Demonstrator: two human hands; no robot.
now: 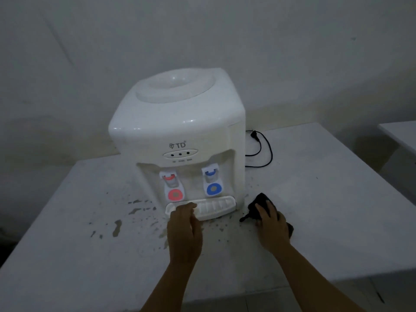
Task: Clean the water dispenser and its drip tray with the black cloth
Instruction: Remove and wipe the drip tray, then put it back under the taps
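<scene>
A white tabletop water dispenser (180, 127) stands on a white table (326, 217), with a red tap on its left and a blue tap on its right. Its white ribbed drip tray (216, 207) sits at the base in front. My left hand (184, 230) rests on the tray's left part, its fingers curled over the front edge. To the right of the dispenser, my right hand (271, 224) lies on the crumpled black cloth (258, 206) and holds it against the table.
Dark stains and splashes (117, 227) spot the table in front of and left of the dispenser. A black power cord with its plug (261, 149) lies loose behind the dispenser on the right. A second white table's corner (400, 136) shows at the far right.
</scene>
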